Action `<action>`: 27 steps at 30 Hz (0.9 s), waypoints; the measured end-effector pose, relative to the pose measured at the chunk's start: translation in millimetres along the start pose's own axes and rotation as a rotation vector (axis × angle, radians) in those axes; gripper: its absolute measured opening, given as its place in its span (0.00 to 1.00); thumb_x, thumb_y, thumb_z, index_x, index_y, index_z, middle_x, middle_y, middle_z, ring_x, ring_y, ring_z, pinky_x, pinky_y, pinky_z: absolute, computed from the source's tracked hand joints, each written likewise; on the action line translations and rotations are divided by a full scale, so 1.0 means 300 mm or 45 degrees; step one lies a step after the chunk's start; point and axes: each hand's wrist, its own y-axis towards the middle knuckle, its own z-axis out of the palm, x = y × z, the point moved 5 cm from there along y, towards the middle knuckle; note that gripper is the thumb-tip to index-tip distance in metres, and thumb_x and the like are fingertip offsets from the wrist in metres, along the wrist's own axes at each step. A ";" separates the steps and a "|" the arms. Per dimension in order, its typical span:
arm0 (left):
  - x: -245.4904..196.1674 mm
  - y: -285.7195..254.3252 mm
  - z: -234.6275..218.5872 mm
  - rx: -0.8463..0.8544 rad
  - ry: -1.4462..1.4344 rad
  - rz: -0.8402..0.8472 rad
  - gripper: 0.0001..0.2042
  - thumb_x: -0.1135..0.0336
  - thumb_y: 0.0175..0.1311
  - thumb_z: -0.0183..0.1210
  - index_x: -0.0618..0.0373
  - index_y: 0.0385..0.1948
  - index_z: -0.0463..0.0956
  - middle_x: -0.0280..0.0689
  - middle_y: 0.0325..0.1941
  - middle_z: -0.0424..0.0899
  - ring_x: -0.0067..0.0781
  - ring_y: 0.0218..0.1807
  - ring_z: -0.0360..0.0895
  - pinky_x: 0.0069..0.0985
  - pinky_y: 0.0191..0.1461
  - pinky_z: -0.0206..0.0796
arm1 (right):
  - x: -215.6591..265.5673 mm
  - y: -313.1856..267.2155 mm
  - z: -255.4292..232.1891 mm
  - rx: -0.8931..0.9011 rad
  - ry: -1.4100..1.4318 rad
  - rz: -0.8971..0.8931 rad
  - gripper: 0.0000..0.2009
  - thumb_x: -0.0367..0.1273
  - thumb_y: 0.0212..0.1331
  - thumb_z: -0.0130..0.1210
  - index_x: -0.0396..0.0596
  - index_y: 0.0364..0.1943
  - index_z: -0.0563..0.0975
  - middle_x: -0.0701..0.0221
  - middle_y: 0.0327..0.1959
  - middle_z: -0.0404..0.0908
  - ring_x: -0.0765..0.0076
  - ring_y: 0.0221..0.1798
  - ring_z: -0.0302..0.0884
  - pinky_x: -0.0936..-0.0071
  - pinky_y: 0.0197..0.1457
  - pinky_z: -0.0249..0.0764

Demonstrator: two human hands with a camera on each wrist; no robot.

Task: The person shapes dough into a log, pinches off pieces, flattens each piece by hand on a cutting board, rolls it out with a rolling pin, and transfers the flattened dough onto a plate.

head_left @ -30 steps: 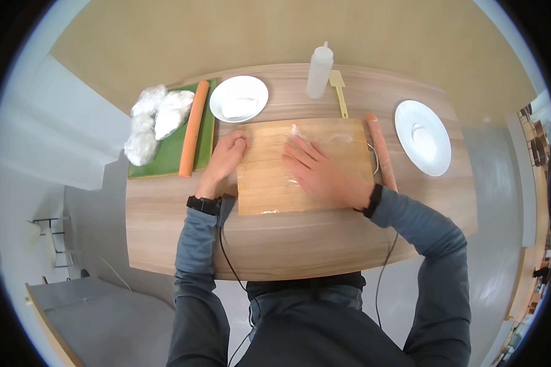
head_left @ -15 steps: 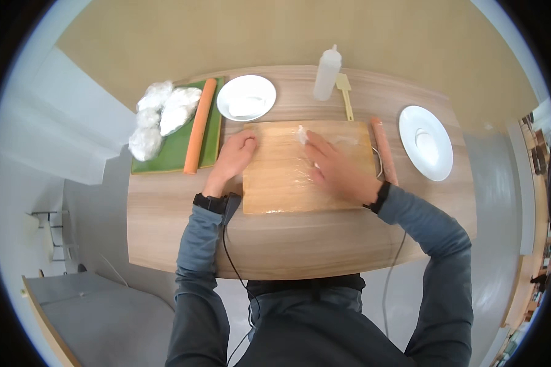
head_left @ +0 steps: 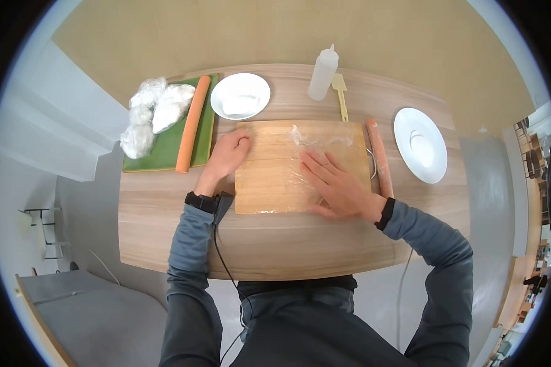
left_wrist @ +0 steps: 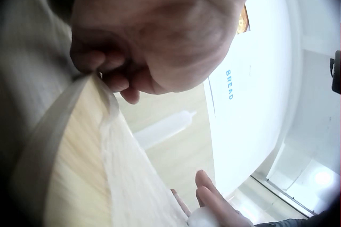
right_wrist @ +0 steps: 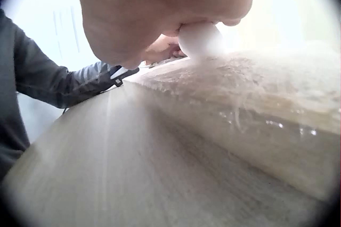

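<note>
A wooden cutting board [head_left: 266, 177], covered in clear plastic film [head_left: 297, 136], lies in the middle of the table. My left hand [head_left: 228, 154] grips its left edge near the far corner, fingers curled at the rim in the left wrist view. Over the right half of the board, my right hand [head_left: 338, 186] lies palm down with its fingers extended. Beneath that palm, the right wrist view shows a smooth white ball [right_wrist: 200, 40], like dough, close on the film. From above, the hand hides the ball.
Left stands a green board [head_left: 165, 150] with plastic-wrapped white lumps [head_left: 142, 125] and an orange rod [head_left: 193, 125]. Behind are a white bowl [head_left: 251, 81], a squeeze bottle [head_left: 322, 76] and a spatula [head_left: 340, 95]. Right are a pinkish rod [head_left: 379, 156] and a white plate [head_left: 431, 168].
My right hand has shifted over the board, now nearer its front right than before, uncovering crumpled film near the back. My left hand stays at the board's left edge.
</note>
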 end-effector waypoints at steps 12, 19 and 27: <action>-0.003 -0.006 0.002 -0.003 -0.046 0.024 0.10 0.67 0.72 0.49 0.62 0.35 0.77 0.36 0.26 0.75 0.29 0.32 0.72 0.31 0.39 0.67 | 0.045 0.006 -0.008 0.071 0.027 0.012 0.43 0.51 0.67 0.62 0.31 0.75 0.62 0.47 0.81 0.58 0.39 0.86 0.49 0.34 0.85 0.48; 0.001 -0.002 0.003 0.062 -0.044 -0.047 0.10 0.66 0.71 0.50 0.63 0.36 0.77 0.42 0.26 0.77 0.32 0.31 0.73 0.33 0.39 0.68 | -0.007 0.093 0.010 0.110 0.137 0.218 0.46 0.49 0.67 0.64 0.36 0.81 0.56 0.49 0.85 0.53 0.37 0.88 0.43 0.36 0.87 0.42; -0.014 -0.007 -0.001 0.061 -0.043 -0.033 0.10 0.66 0.72 0.50 0.62 0.35 0.77 0.37 0.27 0.75 0.29 0.32 0.71 0.31 0.39 0.66 | -0.057 0.022 -0.018 -0.032 0.597 0.210 0.43 0.49 0.74 0.57 0.37 0.82 0.54 0.50 0.86 0.51 0.46 0.88 0.46 0.49 0.88 0.48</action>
